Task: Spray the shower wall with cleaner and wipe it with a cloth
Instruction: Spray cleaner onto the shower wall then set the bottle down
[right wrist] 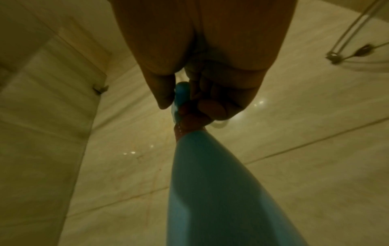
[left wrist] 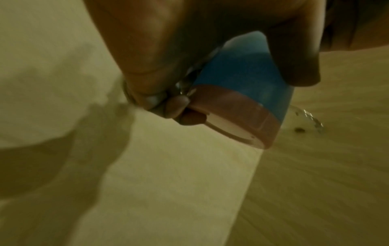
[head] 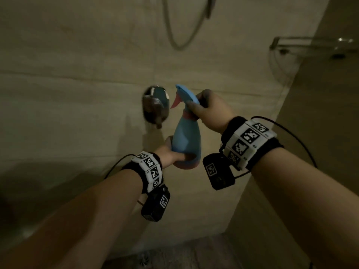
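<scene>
A blue spray bottle [head: 185, 140] with a pink trigger and pink base is held upright in front of the beige tiled shower wall [head: 77, 94]. My left hand [head: 172, 152] grips the bottle's lower body; in the left wrist view its fingers curl round the bottle [left wrist: 242, 79] near the pink base. My right hand [head: 207, 107] grips the blue spray head at the neck; the right wrist view shows those fingers [right wrist: 210, 106] wrapped round the neck of the bottle [right wrist: 210, 183]. The nozzle points left toward the wall. No cloth is in view.
A chrome mixer valve with a lever [head: 155, 105] sticks out of the wall just left of the nozzle. A shower hose [head: 178, 35] loops above. A wire corner shelf [head: 303, 49] is mounted at upper right. A side wall [head: 310, 152] closes the right.
</scene>
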The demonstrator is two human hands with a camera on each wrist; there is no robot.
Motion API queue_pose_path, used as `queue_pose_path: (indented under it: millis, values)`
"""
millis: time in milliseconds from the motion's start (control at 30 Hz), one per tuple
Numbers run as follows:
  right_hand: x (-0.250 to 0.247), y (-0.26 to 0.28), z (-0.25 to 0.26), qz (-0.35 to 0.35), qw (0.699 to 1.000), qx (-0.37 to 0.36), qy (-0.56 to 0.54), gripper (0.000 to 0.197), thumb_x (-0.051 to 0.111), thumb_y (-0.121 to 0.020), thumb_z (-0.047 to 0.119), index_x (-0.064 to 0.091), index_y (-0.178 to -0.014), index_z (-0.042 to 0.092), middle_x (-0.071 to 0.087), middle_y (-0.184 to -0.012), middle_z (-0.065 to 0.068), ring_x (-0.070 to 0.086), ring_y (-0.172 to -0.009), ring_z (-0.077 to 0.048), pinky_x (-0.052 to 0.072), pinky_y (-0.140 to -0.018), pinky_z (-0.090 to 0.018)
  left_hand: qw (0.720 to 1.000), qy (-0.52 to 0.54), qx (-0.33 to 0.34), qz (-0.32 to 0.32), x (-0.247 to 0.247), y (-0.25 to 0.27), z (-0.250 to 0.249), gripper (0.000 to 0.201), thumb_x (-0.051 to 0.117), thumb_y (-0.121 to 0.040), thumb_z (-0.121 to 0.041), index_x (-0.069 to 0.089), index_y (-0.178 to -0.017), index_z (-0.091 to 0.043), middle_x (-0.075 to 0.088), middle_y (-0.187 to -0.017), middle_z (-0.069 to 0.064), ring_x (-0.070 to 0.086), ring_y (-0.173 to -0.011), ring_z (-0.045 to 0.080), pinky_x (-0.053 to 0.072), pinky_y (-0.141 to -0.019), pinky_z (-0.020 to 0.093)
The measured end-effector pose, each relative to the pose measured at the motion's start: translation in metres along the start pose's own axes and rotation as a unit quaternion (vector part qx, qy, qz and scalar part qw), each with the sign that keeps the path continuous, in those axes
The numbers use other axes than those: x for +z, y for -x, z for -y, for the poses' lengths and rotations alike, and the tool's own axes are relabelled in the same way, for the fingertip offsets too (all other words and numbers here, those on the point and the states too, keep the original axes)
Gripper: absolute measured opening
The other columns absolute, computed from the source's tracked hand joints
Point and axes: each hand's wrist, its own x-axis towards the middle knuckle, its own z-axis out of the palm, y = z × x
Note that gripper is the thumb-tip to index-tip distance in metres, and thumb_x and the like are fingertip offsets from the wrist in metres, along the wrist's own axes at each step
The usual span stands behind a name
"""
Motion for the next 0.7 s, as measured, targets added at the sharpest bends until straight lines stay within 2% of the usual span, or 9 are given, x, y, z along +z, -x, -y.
queue_pose_path:
  millis: [67,133,233,333,400,500,567,633,700]
  values:
    - [-0.002,-0.007,0.031,0.001,1.0,-0.021,-0.014,0.022,0.056,-0.092,0.033,0.048,-0.101,0.014,0.061,-0.096,-0.005,0.061,-0.089,-0.022,0.049,-0.075,-0.035,1.0,0.005,-0.004,-0.017,-0.029,0.014,-0.016,0.082,0.079,-0.07,-0.011,0.035,-0.14,-0.007,0.054,-0.13,0.009,0.052,-0.118,0.027,0.045,-0.09,0.034]
    - [-0.002,-0.014,0.061,0.003,0.999,-0.038,-0.036,0.021,0.056,-0.092,0.031,0.045,-0.097,0.015,0.062,-0.094,-0.005,0.062,-0.088,-0.022,0.051,-0.072,-0.035,0.999,0.007,-0.006,-0.037,-0.055,0.029,-0.032,0.088,0.078,-0.068,-0.013,0.031,-0.143,-0.01,0.052,-0.133,0.01,0.051,-0.12,0.029,0.046,-0.091,0.035]
    - [-0.001,-0.026,0.104,0.018,0.997,-0.059,-0.051,0.022,0.057,-0.091,0.033,0.044,-0.095,0.015,0.063,-0.094,-0.007,0.064,-0.09,-0.025,0.053,-0.078,-0.04,0.996,0.005,0.017,-0.083,-0.09,0.052,-0.053,0.082,0.075,-0.076,-0.011,0.025,-0.141,-0.015,0.051,-0.121,0.006,0.051,-0.109,0.023,0.049,-0.075,0.028]
    - [-0.002,-0.038,0.143,0.032,0.992,-0.089,-0.082,0.02,0.059,-0.09,0.03,0.046,-0.093,0.016,0.065,-0.097,-0.01,0.065,-0.091,-0.027,0.052,-0.077,-0.04,0.992,0.014,0.024,-0.124,-0.123,0.075,-0.073,0.087,0.078,-0.073,-0.017,0.024,-0.14,-0.013,0.049,-0.116,0.003,0.052,-0.114,0.025,0.049,-0.085,0.034]
    - [0.0,-0.045,0.167,0.05,0.986,-0.107,-0.121,0.017,0.06,-0.09,0.026,0.046,-0.094,0.018,0.062,-0.089,-0.004,0.06,-0.086,-0.022,0.049,-0.068,-0.031,0.989,0.017,0.02,-0.148,-0.148,0.088,-0.085,0.082,0.075,-0.077,-0.017,0.024,-0.14,-0.013,0.049,-0.113,0.001,0.051,-0.105,0.021,0.045,-0.082,0.031]
    - [0.015,-0.054,0.198,0.083,0.979,-0.105,-0.155,0.037,0.059,-0.091,0.029,0.044,-0.121,0.013,0.054,-0.08,0.004,0.057,-0.084,-0.02,0.046,-0.07,-0.03,0.986,0.049,0.022,-0.156,-0.185,0.104,-0.096,0.083,0.078,-0.074,-0.021,0.026,-0.138,-0.012,0.054,-0.104,-0.004,0.054,-0.097,0.017,0.047,-0.073,0.024]
    - [0.031,-0.059,0.213,0.089,0.978,-0.113,-0.149,0.054,0.058,-0.091,0.032,0.036,-0.136,0.012,0.057,-0.087,-0.001,0.06,-0.091,-0.024,0.049,-0.081,-0.037,0.984,0.079,0.032,-0.159,-0.208,0.111,-0.097,0.076,0.077,-0.071,-0.018,0.032,-0.132,-0.014,0.055,-0.102,-0.004,0.056,-0.091,0.013,0.047,-0.07,0.021]
    - [0.047,-0.064,0.227,0.086,0.979,-0.122,-0.14,0.056,0.058,-0.091,0.031,0.036,-0.139,0.01,0.059,-0.108,-0.009,0.06,-0.106,-0.028,0.05,-0.093,-0.042,0.982,0.093,0.038,-0.161,-0.229,0.116,-0.093,0.058,0.072,-0.079,-0.011,0.033,-0.121,-0.02,0.056,-0.1,-0.006,0.056,-0.088,0.009,0.048,-0.072,0.022]
    - [0.061,-0.069,0.24,0.091,0.98,-0.116,-0.136,0.053,0.056,-0.093,0.028,0.039,-0.138,0.008,0.054,-0.128,-0.014,0.056,-0.116,-0.029,0.046,-0.1,-0.042,0.984,0.094,0.049,-0.145,-0.249,0.118,-0.09,0.064,0.077,-0.072,-0.014,0.034,-0.119,-0.023,0.057,-0.102,-0.006,0.057,-0.092,0.01,0.049,-0.076,0.025]
